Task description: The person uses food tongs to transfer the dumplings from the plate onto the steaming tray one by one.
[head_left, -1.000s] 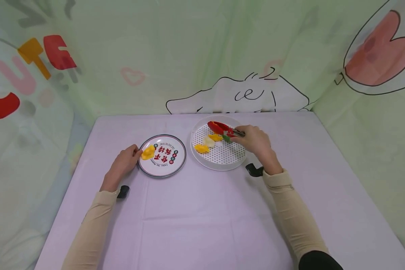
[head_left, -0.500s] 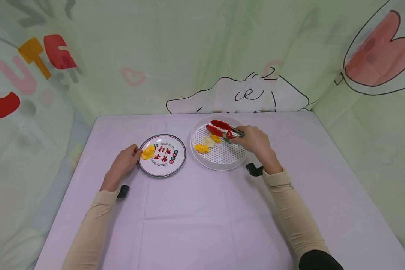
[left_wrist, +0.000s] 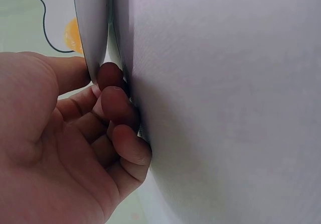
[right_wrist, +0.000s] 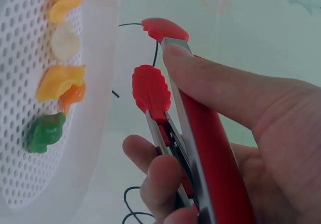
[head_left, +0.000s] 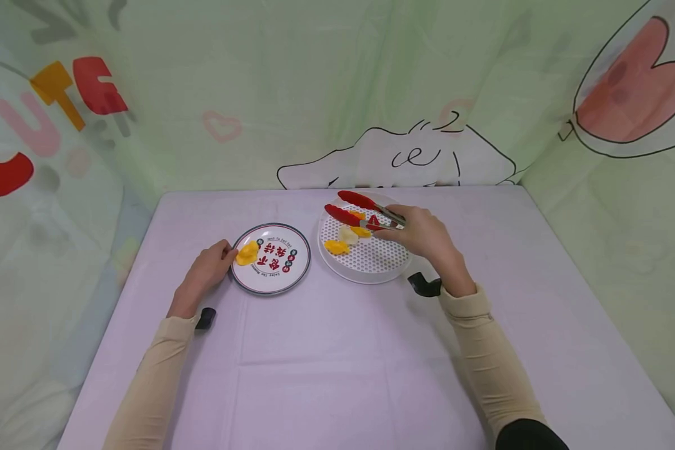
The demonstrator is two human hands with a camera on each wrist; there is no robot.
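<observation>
My left hand pinches the left rim of a white plate with printed lettering. In the left wrist view the thumb is on the plate's upper side and curled fingers are beneath its edge. A yellow dumpling-like piece lies on the plate by that hand. Red-tipped metal tongs are gripped in my right hand, over a white perforated tray. Their tips stand apart, nothing between them. On the tray sit yellow, pale, orange and green pieces.
The plate and tray stand side by side toward the back of a table with a pale lilac cover. Behind it hangs a green printed curtain, which also runs along both sides.
The tongs have moved left and toward the back above the tray, and their tips have spread wider. My left hand and the plate stay where they were.
</observation>
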